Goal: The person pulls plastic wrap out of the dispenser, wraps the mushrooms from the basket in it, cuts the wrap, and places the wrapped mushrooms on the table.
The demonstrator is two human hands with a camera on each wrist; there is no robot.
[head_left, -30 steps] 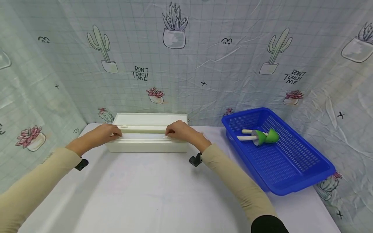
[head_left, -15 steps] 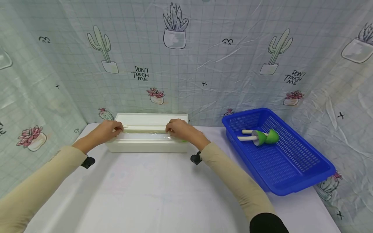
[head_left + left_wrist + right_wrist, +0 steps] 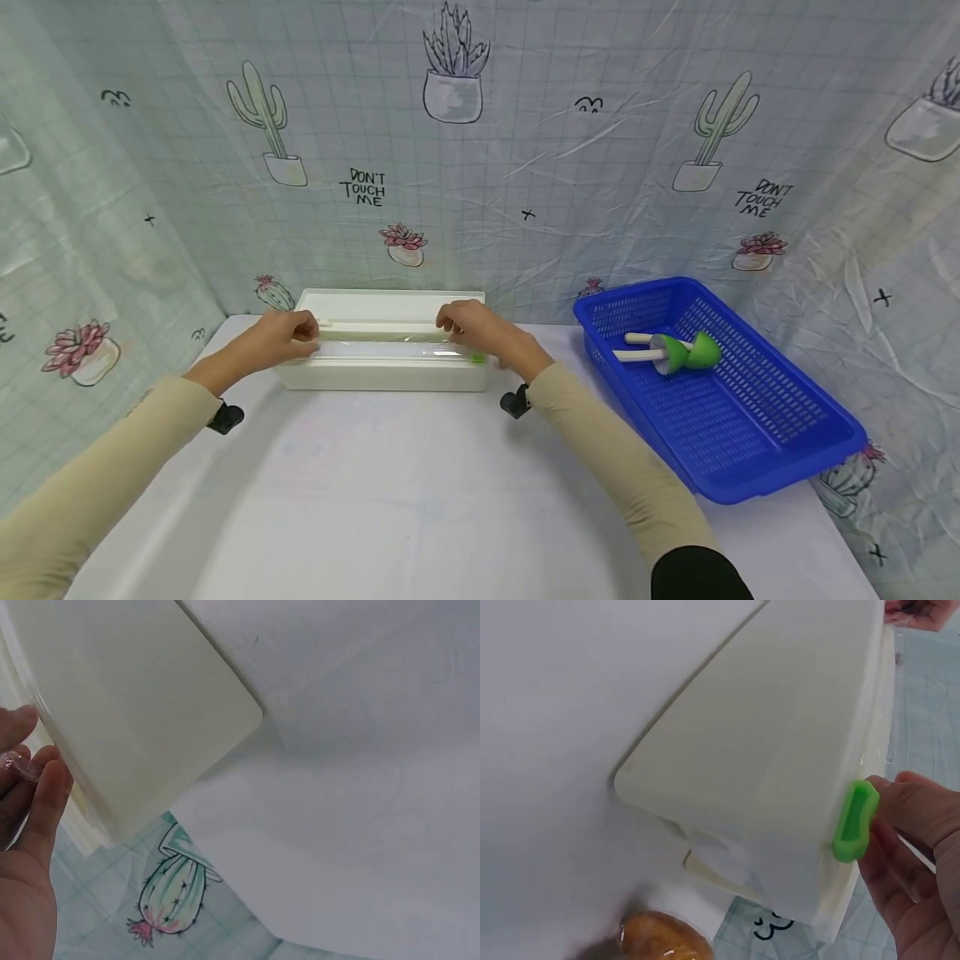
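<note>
A white cling film dispenser (image 3: 386, 377) stands at the back of the table with its lid (image 3: 397, 302) raised. Clear cling film (image 3: 375, 350) stretches along its opening between the two hands. At the left end, my left hand (image 3: 281, 333) pinches the film; bunched film shows among its fingers in the left wrist view. My right hand (image 3: 483, 329) is at the other end, thumb and forefinger pinching the film's edge. Beside those fingertips, a green slide cutter (image 3: 856, 821) sits on the dispenser's front edge.
A blue basket (image 3: 780, 475) stands on the right, holding green-headed things (image 3: 702, 351) with white handles. In the right wrist view, a rounded orange-brown thing (image 3: 664, 937) lies near the dispenser's end. A printed cloth backdrop (image 3: 525, 150) rises directly behind.
Both hands have lifted slightly, and the left hand has shifted a little inward. My right hand has moved right, and more of the green cutter shows beneath it in the head view.
</note>
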